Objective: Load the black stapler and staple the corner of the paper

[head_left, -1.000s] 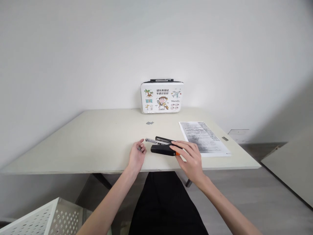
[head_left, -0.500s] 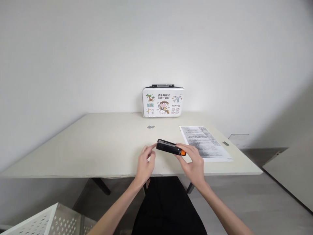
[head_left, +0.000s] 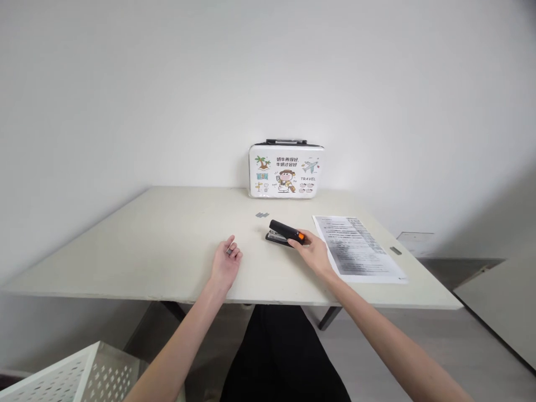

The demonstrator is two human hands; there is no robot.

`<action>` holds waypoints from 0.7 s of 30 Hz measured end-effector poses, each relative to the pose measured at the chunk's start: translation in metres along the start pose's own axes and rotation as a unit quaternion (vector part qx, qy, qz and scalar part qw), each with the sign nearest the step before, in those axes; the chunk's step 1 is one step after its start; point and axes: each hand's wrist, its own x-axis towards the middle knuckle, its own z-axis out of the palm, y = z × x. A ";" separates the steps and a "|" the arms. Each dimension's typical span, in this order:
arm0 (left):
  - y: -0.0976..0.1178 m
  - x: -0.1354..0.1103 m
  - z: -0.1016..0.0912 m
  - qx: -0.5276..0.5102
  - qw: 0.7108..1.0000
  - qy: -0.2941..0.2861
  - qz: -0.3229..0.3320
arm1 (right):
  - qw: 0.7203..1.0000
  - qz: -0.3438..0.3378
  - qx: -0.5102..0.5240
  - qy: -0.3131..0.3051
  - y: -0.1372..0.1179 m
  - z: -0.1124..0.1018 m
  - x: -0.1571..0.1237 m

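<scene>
My right hand (head_left: 313,250) grips a black stapler (head_left: 286,230) with an orange part at its rear end. The stapler is low over the table or resting on it, I cannot tell which, and a gap shows between its upper arm and base at the front. My left hand (head_left: 226,262) is turned palm up to the left of the stapler, its fingers curled around a small grey strip of staples (head_left: 229,252). Beyond the stapler lie several grey staple strips (head_left: 262,215) side by side on the table.
A white cartoon-printed case (head_left: 286,171) stands against the wall at the back of the pale table (head_left: 138,245). Printed paper (head_left: 355,245) lies to the right, with another grey strip (head_left: 396,250) beyond it. A white perforated basket (head_left: 90,371) is below, at lower left.
My left hand has moved left, away from the stapler, and turned palm up with a staple strip showing. My right hand has shifted left and forward with the stapler, whose front now points away.
</scene>
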 end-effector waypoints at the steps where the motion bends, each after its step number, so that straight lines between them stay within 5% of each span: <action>1: 0.002 0.000 -0.002 -0.008 1.000 -0.006 -0.002 | 1.000 0.003 -0.006 -0.003 0.002 0.006 0.009; 14: -0.003 -0.005 -0.020 -0.030 0.999 -0.032 -0.006 | 0.995 -0.038 -0.061 -0.064 0.006 0.108 0.088; 21: -0.003 -0.007 -0.014 0.012 0.999 -0.037 0.005 | 0.990 -0.073 -0.097 -0.074 -0.008 0.119 0.107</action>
